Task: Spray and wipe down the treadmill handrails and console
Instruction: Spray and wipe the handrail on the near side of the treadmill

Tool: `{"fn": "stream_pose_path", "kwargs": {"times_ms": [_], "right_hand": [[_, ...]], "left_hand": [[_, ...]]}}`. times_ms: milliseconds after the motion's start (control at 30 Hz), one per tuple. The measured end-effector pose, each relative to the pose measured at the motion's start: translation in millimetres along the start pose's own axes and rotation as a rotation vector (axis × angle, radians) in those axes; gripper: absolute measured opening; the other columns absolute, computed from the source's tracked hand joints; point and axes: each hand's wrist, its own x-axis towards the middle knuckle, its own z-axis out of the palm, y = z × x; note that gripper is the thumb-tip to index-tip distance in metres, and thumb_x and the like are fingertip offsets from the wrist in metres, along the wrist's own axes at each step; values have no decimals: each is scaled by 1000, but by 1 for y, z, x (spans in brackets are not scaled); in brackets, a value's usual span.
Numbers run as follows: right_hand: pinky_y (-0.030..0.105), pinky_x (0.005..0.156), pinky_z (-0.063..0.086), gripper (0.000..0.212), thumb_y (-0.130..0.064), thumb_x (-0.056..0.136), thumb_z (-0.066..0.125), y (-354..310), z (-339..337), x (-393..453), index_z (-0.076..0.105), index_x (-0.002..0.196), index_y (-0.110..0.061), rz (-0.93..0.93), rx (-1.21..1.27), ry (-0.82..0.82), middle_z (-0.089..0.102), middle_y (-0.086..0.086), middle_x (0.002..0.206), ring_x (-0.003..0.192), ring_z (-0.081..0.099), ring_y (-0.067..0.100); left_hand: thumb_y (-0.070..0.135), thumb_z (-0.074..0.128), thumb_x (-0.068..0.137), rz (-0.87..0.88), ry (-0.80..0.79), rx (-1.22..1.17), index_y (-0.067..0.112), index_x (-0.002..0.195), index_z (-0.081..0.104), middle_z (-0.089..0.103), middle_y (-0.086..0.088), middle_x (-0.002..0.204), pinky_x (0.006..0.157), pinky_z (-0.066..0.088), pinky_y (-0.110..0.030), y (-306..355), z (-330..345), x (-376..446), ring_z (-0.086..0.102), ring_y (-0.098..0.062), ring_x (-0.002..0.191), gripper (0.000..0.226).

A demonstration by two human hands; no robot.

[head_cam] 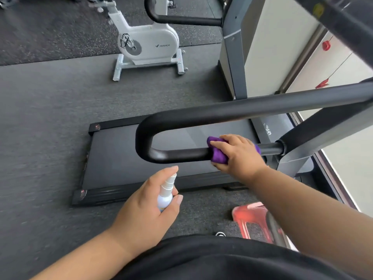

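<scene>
A black U-shaped treadmill handrail (153,126) loops across the middle of the view. My right hand (240,154) grips a purple cloth (218,154) wrapped around the lower bar of that handrail. My left hand (145,207) holds a small white spray bottle (166,193) upright just below the handrail, nozzle pointing up toward the bar, index finger resting over its top. The treadmill belt (129,158) lies below. The console is out of view.
A white exercise bike (149,45) stands on the dark rubber floor beyond the treadmill. A second treadmill's grey upright (232,47) and black handrail (181,20) rise at top centre. A red object (250,219) lies on the floor at lower right. A wall runs along the right.
</scene>
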Motion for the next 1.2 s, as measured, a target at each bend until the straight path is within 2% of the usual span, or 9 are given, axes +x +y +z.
{"fn": "stream_pose_path", "kwargs": {"times_ms": [100, 200, 300, 433, 567, 700, 800, 1000, 1200], "right_hand": [[44, 97, 48, 77, -43, 69, 83, 21, -3, -2, 56, 136, -19, -12, 99, 15, 64, 9, 124, 110, 62, 34], [28, 94, 43, 84, -55, 69, 75, 2, -9, 9, 38, 140, -27, 213, 381, 37, 62, 0, 129, 110, 61, 23], [20, 93, 37, 76, -68, 69, 64, -50, -2, 26, 37, 132, -35, 103, 555, 7, 59, -2, 128, 112, 56, 14], [40, 104, 39, 77, -68, 76, 63, -109, 21, 42, 50, 140, -26, -171, 229, -50, 54, 5, 142, 126, 52, 27], [46, 96, 43, 75, -65, 81, 62, -96, 27, 44, 44, 145, -30, -264, 59, -89, 53, 3, 139, 119, 53, 31], [47, 89, 49, 72, -59, 77, 69, -69, 22, 38, 52, 140, -28, -244, 68, -86, 58, 6, 132, 112, 58, 33], [47, 86, 51, 73, -53, 71, 78, -42, 18, 27, 57, 136, -26, -220, 57, -64, 61, 7, 128, 108, 60, 35], [45, 85, 52, 75, -51, 65, 83, 28, 2, 3, 61, 132, -25, -149, 34, -47, 63, 5, 125, 105, 62, 33], [47, 86, 52, 70, -57, 70, 76, 96, -17, -22, 64, 129, -21, -56, 34, 12, 66, 5, 120, 104, 64, 33]], "left_hand": [[54, 55, 82, -8, 28, 9, 72, 128, 25, 62, 23, 105, 71, 49, -20, -5, -6, -5, 62, -7, 89, 58], [46, 60, 88, -44, 45, 27, 74, 125, 28, 63, 22, 106, 66, 50, -19, -9, -11, -9, 63, -2, 80, 57], [37, 65, 84, -49, 62, 43, 74, 124, 29, 63, 22, 105, 70, 48, -14, -9, -11, -7, 63, 0, 78, 65], [26, 71, 86, -32, 54, 87, 76, 123, 27, 62, 24, 104, 68, 49, -13, -2, -7, 0, 62, 3, 76, 77], [36, 68, 85, -37, 41, 81, 77, 122, 27, 62, 25, 105, 66, 50, -14, 5, -1, 10, 62, 6, 70, 68], [38, 66, 86, -25, 52, 78, 76, 124, 27, 61, 27, 104, 78, 41, -4, 16, 13, 25, 61, 4, 93, 66], [51, 55, 82, -14, 31, 61, 73, 127, 27, 61, 27, 103, 78, 39, 0, 27, 23, 37, 60, 4, 94, 58], [33, 66, 88, 52, -28, 61, 69, 129, 27, 62, 22, 101, 72, 42, -4, 39, 41, 54, 62, 1, 86, 68], [44, 60, 85, 77, -36, 63, 68, 131, 26, 63, 20, 100, 70, 42, -4, 52, 50, 64, 62, -4, 87, 62]]}}
